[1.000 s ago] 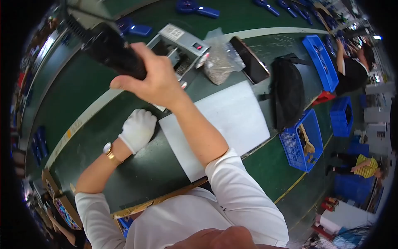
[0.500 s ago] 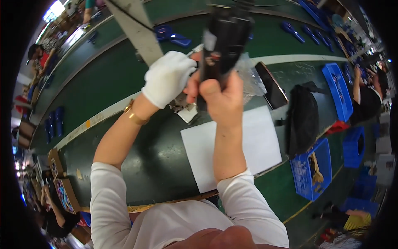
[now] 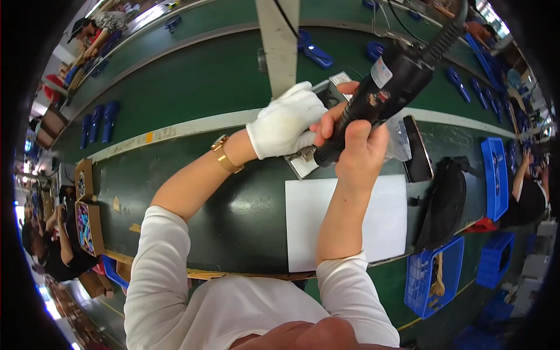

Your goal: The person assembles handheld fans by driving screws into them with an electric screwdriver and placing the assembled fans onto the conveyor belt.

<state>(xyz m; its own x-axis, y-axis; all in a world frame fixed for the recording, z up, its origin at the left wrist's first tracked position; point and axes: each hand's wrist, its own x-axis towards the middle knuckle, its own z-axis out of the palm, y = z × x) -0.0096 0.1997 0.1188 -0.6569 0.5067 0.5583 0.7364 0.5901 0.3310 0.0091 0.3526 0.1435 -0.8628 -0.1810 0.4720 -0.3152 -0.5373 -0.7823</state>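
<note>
My right hand (image 3: pixel 363 153) is wrapped round a black electric screwdriver (image 3: pixel 382 90), tilted with its cable end up to the right. Its lower end points down beside my left hand (image 3: pixel 286 121), and the tip is hidden. In a white glove, my left hand is curled over a metal fixture (image 3: pixel 303 167) on the dark green bench. Whatever lies in its fingers is hidden. A white sheet (image 3: pixel 303 230) lies on the bench just in front of the fixture, partly under my right forearm.
Right of my hands lie a clear plastic bag (image 3: pixel 399 139), a phone (image 3: pixel 419 157) and a black bag (image 3: pixel 446 201). A blue tray (image 3: pixel 494 184) sits farther right. Behind the fixture a pale post (image 3: pixel 279 49) rises by a conveyor (image 3: pixel 204 76) carrying blue handheld-fan-shaped parts (image 3: pixel 318 56). Other people work around.
The view has turned, so the bench things sit differently in the picture. The screwdriver now leans more to the right in my right hand. My gloved left hand stays at the fixture.
</note>
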